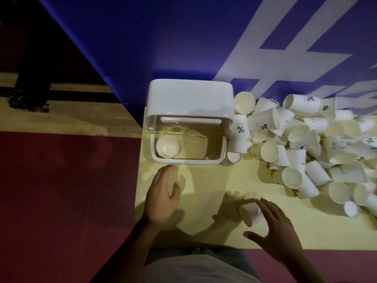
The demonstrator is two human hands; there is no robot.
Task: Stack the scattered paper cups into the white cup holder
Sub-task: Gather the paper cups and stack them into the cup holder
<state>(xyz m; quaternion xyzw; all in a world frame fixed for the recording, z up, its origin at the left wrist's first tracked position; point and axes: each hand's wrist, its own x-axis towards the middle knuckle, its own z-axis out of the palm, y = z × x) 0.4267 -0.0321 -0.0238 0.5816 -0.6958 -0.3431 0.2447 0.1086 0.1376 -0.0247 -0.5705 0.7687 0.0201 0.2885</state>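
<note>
**One cup in the holder, one under the right hand, a heap waiting**

There is one white cup holder (pixel 189 99) at the far left of the yellow tabletop (pixel 204 180), its white hood on the far side and its clear compartment on the near side. One upright cup (pixel 167 146) stands in the left near corner of that compartment, mouth up. One more small cup (pixel 233 157) sits just beside the holder's near right corner.

To the right lies a pile of paper cups (pixel 306 144), too tangled and overlapping to count. Most lie on their sides with mouths facing every way, and several show a "%" mark.

One lone cup (pixel 250 213) lies on its side near the front edge, apart from the pile. Its long axis runs roughly left to right, mouth to the left and slightly near, base to the right.

The right hand (pixel 273 223) is spread over this cup's base end, fingers straight and fanned and the thumb out toward the near side. Whether the fingers touch the cup cannot be told.

The left hand (pixel 163 197) is flat and relaxed, holding nothing. Its fingers point far toward the holder and the fingertips lie just near of its base. The two hands are well apart.

A blue banner (pixel 163 37) with white lettering stands behind the table.
</note>
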